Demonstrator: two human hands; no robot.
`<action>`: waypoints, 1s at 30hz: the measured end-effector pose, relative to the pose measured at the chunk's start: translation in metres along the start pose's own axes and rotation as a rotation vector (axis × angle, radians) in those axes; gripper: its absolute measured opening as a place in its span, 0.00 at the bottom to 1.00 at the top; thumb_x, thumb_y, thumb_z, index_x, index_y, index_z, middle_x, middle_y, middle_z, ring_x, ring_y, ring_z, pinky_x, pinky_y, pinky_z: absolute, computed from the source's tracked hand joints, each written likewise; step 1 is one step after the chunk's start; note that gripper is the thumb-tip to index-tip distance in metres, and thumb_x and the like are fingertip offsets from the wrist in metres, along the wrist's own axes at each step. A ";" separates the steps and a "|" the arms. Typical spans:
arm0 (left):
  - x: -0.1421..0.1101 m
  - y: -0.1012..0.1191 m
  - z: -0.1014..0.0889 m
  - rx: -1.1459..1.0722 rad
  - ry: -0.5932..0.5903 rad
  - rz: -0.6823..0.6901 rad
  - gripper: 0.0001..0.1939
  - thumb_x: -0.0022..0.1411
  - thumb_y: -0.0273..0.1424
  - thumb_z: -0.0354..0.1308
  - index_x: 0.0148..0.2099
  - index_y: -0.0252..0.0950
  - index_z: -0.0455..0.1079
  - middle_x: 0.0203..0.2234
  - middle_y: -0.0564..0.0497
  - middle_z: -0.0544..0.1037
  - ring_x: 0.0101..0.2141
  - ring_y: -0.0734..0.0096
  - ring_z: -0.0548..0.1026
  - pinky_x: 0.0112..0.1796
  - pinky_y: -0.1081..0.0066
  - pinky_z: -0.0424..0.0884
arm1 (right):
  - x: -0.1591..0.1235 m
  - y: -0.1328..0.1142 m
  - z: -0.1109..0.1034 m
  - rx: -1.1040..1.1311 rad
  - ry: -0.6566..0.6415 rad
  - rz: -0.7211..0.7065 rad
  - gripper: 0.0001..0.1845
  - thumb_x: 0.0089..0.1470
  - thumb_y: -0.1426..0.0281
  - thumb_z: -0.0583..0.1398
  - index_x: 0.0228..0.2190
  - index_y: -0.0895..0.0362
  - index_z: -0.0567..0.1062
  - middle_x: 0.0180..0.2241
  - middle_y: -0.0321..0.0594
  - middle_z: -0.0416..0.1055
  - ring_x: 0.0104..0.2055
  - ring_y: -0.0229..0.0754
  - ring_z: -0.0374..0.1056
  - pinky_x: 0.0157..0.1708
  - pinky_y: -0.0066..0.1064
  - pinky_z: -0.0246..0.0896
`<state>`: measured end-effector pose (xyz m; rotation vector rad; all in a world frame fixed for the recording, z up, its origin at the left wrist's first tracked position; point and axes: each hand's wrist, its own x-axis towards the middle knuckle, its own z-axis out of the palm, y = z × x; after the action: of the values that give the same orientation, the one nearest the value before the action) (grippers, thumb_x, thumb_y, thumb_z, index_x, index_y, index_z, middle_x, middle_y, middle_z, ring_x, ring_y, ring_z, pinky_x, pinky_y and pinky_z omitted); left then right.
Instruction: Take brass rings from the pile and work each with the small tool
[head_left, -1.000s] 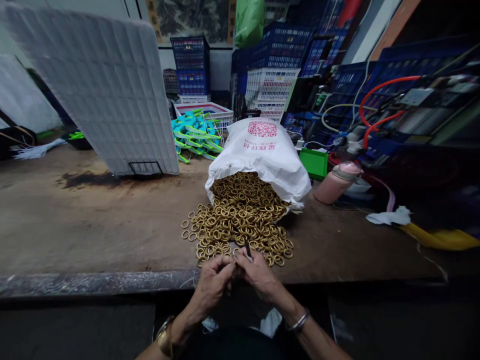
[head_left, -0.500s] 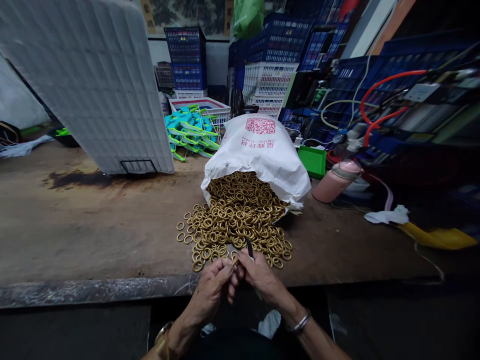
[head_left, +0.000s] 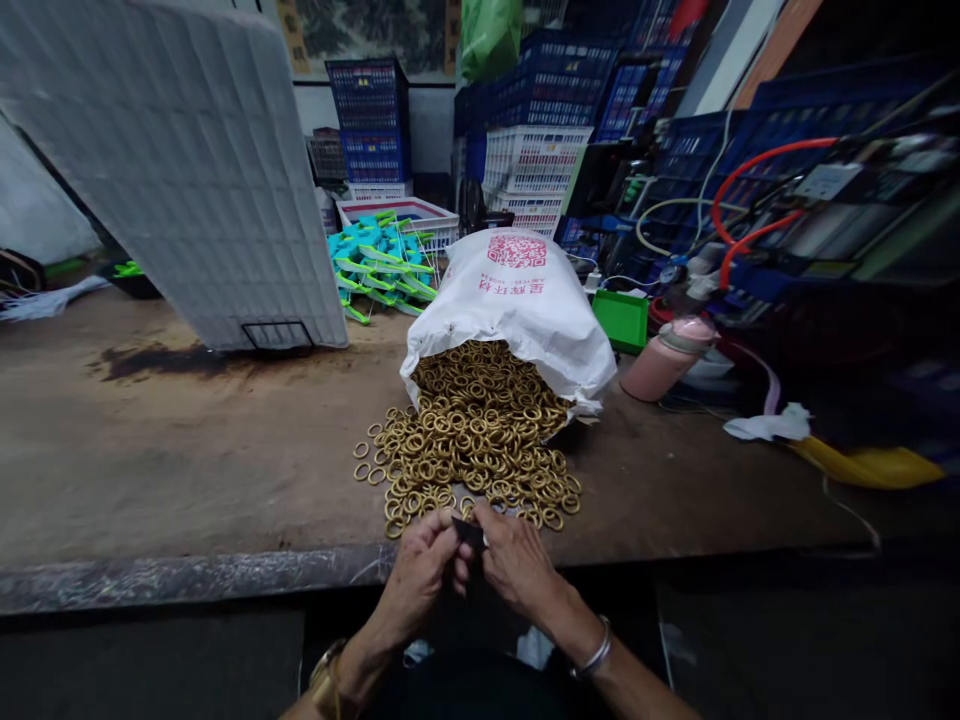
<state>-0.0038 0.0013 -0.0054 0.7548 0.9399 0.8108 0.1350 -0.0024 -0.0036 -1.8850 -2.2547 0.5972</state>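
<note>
Okay, so the sack (head_left: 510, 290) is the big white one lying on its side (red print on top, upside down from here), and loads of gold rings (head_left: 480, 440) are spilling out of its mouth onto the brown surface (head_left: 225, 490). A few strays lie loose just left of the heap in front of the sack.

Both hands are close together in front of the sack, at the near edge of the heap. The right hand (head_left: 519, 562) is clamped on a dark strip (head_left: 466, 532) that points across to the left hand (head_left: 424, 560). The left fingers are bunched at its other end, but I can't tell whether they're gripping it or a ring.

Behind the sack on the left there's a pile of teal and green plastic pieces (head_left: 382, 265); to its right, a green tray (head_left: 621, 320) and a tilted pink bottle (head_left: 667, 360).
</note>
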 end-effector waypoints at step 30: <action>-0.019 0.003 0.001 0.169 -0.062 0.006 0.13 0.53 0.40 0.55 0.28 0.34 0.61 0.16 0.56 0.68 0.13 0.82 0.63 0.16 0.79 0.62 | -0.002 0.000 -0.005 -0.166 0.056 0.171 0.15 0.48 0.81 0.48 0.38 0.58 0.66 0.33 0.44 0.73 0.33 0.42 0.68 0.28 0.29 0.46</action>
<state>-0.0103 -0.0136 0.0048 0.9250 0.9590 0.7148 0.1369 -0.0032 0.0015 -2.1606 -2.1844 0.3830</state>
